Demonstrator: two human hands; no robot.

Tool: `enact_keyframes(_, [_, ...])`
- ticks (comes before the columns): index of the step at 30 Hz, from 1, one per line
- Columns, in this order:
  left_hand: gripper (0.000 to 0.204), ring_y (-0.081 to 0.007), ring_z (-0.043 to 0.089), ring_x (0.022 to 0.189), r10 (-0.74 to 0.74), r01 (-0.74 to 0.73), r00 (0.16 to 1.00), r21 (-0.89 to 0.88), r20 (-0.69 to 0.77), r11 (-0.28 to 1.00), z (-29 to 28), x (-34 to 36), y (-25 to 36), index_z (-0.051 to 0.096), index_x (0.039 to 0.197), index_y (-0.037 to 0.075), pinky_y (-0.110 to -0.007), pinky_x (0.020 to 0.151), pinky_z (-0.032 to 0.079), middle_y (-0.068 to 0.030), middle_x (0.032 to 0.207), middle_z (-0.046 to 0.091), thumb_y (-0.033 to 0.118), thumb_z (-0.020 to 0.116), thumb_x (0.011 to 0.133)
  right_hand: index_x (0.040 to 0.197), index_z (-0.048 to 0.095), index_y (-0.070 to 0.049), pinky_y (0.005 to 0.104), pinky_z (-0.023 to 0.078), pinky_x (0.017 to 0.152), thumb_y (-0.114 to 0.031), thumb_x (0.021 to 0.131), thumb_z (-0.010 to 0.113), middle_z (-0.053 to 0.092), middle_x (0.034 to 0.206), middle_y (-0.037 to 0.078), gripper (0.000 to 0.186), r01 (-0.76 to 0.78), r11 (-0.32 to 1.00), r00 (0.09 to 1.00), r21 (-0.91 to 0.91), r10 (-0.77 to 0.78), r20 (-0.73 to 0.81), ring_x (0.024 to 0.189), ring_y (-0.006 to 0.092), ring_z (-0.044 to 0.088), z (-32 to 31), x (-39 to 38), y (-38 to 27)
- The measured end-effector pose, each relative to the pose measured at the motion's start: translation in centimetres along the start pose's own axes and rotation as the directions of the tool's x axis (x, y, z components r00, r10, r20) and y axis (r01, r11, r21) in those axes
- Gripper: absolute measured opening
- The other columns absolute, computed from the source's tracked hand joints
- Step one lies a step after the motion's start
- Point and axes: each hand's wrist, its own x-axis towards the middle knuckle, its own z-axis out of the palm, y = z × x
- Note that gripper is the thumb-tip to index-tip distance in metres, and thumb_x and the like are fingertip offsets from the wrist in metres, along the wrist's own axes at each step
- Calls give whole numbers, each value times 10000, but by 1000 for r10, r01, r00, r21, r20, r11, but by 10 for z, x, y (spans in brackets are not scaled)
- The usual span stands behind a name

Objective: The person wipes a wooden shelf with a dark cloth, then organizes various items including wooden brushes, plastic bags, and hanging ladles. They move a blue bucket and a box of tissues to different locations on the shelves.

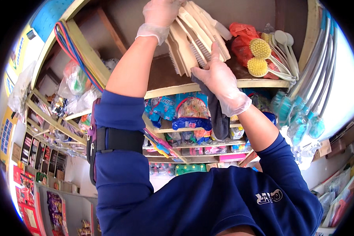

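Observation:
In the upper middle, several cream long-handled brushes (183, 46) hang fanned out in front of the top shelf, rows of short bristles along their lower parts. My left hand (160, 15), in a clear plastic glove, is closed at their upper ends; the picture's top edge cuts off part of it. Also gloved, my right hand (221, 80) sits by the lower ends of the brushes. A dark grey cloth (217, 112) hangs down from its fingers. Its index finger points up against the brushes; whether it presses on them I cannot tell.
Right of the brushes lie a red plastic bag (242, 39) and round yellow-headed brushes (260, 49) on the top shelf (271, 83). Teal-headed brushes (299, 112) with long grey handles hang at the right. Packaged goods (190, 106) fill the shelves below; coloured cords (76, 55) hang at left.

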Motion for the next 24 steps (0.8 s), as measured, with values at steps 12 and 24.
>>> enact_keyframes(12, [141,-304,611,735,94,-102,972,-29,-217,994,-7,-7,-37,635,796,31,-379,697,500,-142,778,598,164,637,845,1429,64,110,425,508,777,-399,747,648,654,931,259,1032,34,976,994,214,-56,96,869,376,650,43,27,-19])
enact_keyframes(24, [127,-335,598,708,74,-60,997,294,-37,954,-36,-38,-111,582,726,62,-415,613,482,-136,751,574,150,613,812,1439,-25,87,418,514,768,-372,769,665,653,943,242,1066,49,940,963,337,-134,234,865,359,650,124,53,-63])
